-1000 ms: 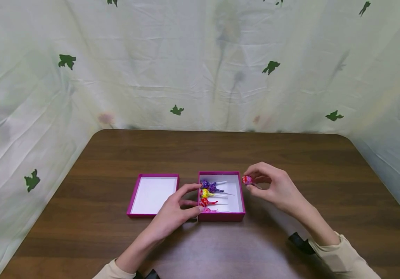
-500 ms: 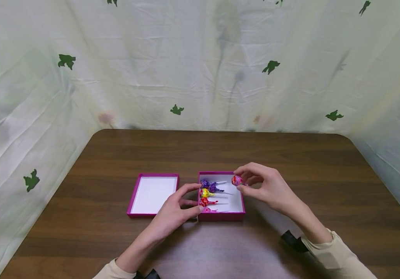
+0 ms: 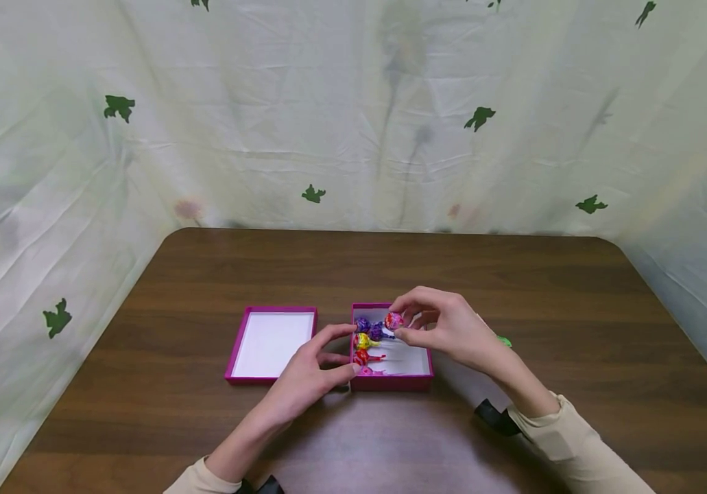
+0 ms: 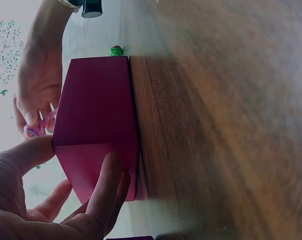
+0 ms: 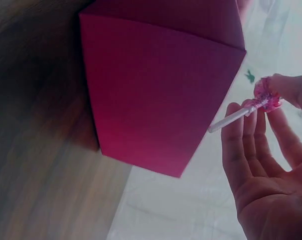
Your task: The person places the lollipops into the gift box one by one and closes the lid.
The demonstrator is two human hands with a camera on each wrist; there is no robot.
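Above the box (image 3: 391, 384), a pink lollipop (image 3: 393, 321) is pinched between the thumb and fingers of the right hand (image 3: 448, 326); other lollipops (image 3: 363, 342) lie inside. The left hand (image 3: 312, 374), fingers spread, touches the box's left wall. Farther left, the lid (image 3: 271, 347) lies on the table (image 3: 513, 274).

Shallow magenta cardboard lid (image 3: 274, 346) set left of square magenta cardboard box (image 3: 391, 384) on brown wood-grain counter (image 3: 304, 274).
Along the box's left wall, from back to front, round purple-wrapped lollipops (image 3: 376, 332), a yellow-wrapped lollipop (image 3: 363, 342), a red-wrapped lollipop (image 3: 362, 357) and a pink-wrapped lollipop (image 3: 367, 371) are lined up; a round pink-and-red lollipop (image 3: 393, 321) is held over the box's back half.
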